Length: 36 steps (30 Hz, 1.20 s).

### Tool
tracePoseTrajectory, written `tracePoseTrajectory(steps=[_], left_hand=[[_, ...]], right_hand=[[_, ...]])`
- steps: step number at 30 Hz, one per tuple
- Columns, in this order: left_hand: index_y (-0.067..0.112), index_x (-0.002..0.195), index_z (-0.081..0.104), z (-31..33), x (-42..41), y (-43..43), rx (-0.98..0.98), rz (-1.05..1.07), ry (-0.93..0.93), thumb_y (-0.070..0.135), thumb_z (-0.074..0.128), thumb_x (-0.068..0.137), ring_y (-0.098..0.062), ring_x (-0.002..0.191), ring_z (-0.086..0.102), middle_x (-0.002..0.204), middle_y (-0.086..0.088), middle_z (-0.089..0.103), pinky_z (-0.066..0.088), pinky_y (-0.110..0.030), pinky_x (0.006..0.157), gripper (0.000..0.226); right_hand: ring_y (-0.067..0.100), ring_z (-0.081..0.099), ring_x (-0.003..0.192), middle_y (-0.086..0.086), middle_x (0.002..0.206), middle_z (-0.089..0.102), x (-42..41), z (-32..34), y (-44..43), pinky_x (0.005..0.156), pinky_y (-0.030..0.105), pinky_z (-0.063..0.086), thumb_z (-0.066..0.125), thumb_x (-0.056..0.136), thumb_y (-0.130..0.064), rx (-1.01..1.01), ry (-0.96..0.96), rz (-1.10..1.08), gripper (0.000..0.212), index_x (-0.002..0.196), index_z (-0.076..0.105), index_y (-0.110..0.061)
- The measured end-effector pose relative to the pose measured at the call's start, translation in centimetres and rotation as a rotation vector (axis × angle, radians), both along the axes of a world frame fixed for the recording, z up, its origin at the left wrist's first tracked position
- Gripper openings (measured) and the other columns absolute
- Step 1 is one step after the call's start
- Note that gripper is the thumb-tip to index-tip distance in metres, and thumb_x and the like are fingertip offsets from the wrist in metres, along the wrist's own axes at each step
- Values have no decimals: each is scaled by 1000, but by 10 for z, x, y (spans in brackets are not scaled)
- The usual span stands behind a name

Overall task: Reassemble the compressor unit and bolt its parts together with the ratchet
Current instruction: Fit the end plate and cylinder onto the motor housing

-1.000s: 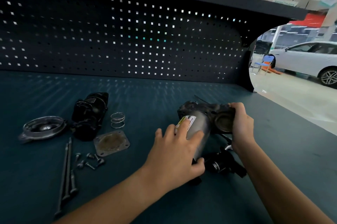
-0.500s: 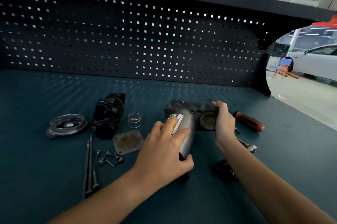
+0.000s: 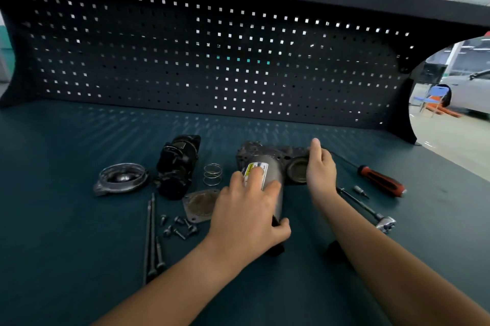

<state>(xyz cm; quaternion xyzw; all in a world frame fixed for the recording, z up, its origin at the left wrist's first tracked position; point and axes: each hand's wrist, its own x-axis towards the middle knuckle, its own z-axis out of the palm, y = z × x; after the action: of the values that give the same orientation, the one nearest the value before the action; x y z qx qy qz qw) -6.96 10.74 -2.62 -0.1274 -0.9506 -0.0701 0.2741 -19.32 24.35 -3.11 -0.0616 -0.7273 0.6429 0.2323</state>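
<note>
Both hands on the compressor, mid-worktop.

The compressor (image 3: 267,164) lies straight ahead of me, its silver cylinder running from the dark head at the far end back toward me. My left hand (image 3: 246,211) wraps the cylinder, fingers (image 3: 254,180) curled over the label and thumb under. My right hand (image 3: 320,172) clasps the head's right end. The motor (image 3: 180,164), spring (image 3: 213,174), plate (image 3: 200,205) and screws (image 3: 177,226) lie just left, nearer my left hand. The ratchet (image 3: 371,215) lies just right of my right forearm. Bare worktop (image 3: 79,259) opens toward me; the pegboard (image 3: 185,60) stands well behind.
</note>
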Motion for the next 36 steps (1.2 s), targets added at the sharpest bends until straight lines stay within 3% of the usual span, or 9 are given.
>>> tracePoseTrajectory(steps=[6,9,12,16,19,23,29,33,36], left_hand=[[18,78,71,3,0,8,-71,6,15,47,77,47,-25,73,61,90,-3,64,50,-32,51,43],[17,79,71,5,-3,5,-95,-9,16,50,78,48,-25,72,61,90,-4,65,52,-33,52,46],[21,105,68,4,-5,-5,-112,-82,-4,58,69,64,-28,96,58,113,-4,59,50,-40,75,56],[41,137,32,-1,-10,-19,-90,-93,-103,70,41,79,-13,132,23,144,14,22,19,-40,108,66],[46,136,31,-2,-11,-17,-44,-75,-153,74,41,76,-9,133,19,145,19,18,15,-45,111,68],[47,137,32,-3,-14,-20,-29,-47,-156,74,42,75,-7,133,20,146,21,19,16,-46,110,68],[47,137,33,2,-30,-25,-16,-30,-183,73,44,76,-9,135,21,147,19,21,12,-55,109,67],[36,134,46,8,-33,-56,31,-97,12,66,52,78,-17,134,31,144,7,36,15,-63,106,63],[22,129,54,5,-39,-101,223,53,203,53,69,74,-28,128,40,139,-6,44,29,-64,100,64]], right_hand=[[10,46,74,-6,72,52,5,-7,17,110,48,26,28,100,-40,303,-105,-34,45,90,57,-7],[9,46,74,-8,73,50,5,-1,21,111,48,23,24,101,-38,448,-146,9,42,92,54,-10],[25,50,109,-2,95,55,4,3,23,112,47,22,24,101,-40,467,-205,93,43,107,55,-10],[20,40,128,5,139,46,4,9,35,106,31,25,21,100,-47,301,-275,279,54,133,48,-14],[20,25,140,2,153,27,1,9,45,115,35,17,18,96,-57,192,-388,306,65,147,28,-18],[23,53,111,7,124,54,3,2,32,97,34,40,32,92,-61,-146,-471,231,59,127,49,-17],[24,35,135,5,146,40,1,9,15,113,40,18,31,92,-61,-183,-496,263,70,145,32,-15],[24,31,137,5,150,33,5,12,8,112,38,21,36,95,-50,-99,-462,275,63,146,29,-13],[21,18,142,3,156,18,8,15,-3,111,35,20,46,96,-31,190,-167,106,59,147,23,-11]])
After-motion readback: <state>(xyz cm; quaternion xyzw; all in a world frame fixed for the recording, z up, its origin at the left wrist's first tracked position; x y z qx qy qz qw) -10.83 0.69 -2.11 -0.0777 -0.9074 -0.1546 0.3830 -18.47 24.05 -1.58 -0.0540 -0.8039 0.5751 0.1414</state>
